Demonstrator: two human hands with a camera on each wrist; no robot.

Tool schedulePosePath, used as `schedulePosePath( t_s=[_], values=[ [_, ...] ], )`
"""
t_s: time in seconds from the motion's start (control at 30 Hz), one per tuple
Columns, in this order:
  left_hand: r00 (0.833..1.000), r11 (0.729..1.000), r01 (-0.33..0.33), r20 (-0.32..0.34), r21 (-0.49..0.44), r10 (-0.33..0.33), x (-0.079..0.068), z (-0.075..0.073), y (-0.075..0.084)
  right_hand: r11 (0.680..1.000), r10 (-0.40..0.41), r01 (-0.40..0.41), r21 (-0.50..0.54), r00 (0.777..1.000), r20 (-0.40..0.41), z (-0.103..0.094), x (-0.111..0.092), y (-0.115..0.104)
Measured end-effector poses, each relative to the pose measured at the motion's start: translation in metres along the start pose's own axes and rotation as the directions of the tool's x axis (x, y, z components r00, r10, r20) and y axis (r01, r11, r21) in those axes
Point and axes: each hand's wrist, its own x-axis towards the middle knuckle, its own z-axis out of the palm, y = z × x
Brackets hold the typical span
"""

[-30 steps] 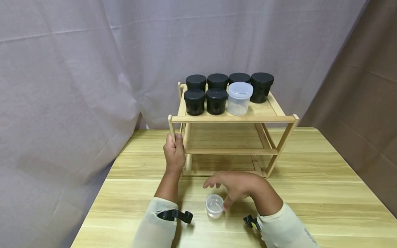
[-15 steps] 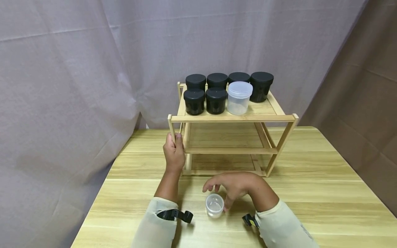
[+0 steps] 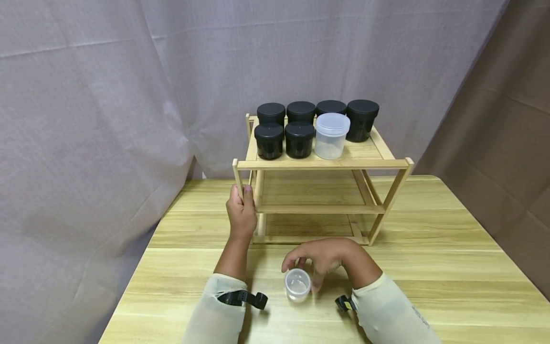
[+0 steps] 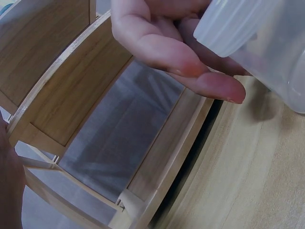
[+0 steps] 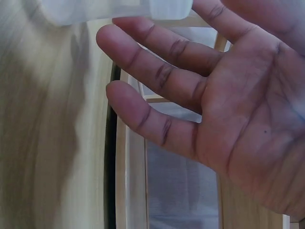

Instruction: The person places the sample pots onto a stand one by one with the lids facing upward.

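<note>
My left hand (image 3: 241, 212) grips the front left post of a wooden shelf rack (image 3: 324, 165), thumb on its near side. In front of the rack, a small clear plastic jar (image 3: 297, 285) stands upright on the table. My right hand (image 3: 328, 258) arches over the jar from the right, index finger by its far left rim and thumb by its right side. In the right wrist view the fingers (image 5: 162, 78) are loosely spread, with the jar (image 5: 119, 9) at the top edge. Whether the thumb touches the jar cannot be told.
On the rack's top tier stand several black lidded jars (image 3: 299, 140) and one larger clear jar (image 3: 332, 138). Two lower tiers show beneath. The rack rests on a wood-grain table (image 3: 438, 258), with grey cloth (image 3: 129, 119) behind and at the left.
My right index finger has curled slightly closer to the jar's rim, and the right wrist has shifted a little left. The jar and my left hand have stayed in place.
</note>
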Motion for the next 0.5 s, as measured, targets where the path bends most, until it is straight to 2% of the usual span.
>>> schedulePosePath(
  t_s=[0.27,0.5],
  values=[
    [1.000,1.000,0.009,0.004,-0.008,-0.009,0.0005,0.0003,-0.0003,0.998,-0.025,0.023,0.065,0.999,0.042,-0.0003,0.0055,0.0069],
    [1.000,1.000,0.010,0.000,-0.019,-0.010,-0.0001,0.0001,-0.0015,0.996,-0.032,0.028,0.082,0.999,0.042,0.0005,0.0067,0.0091]
  ],
)
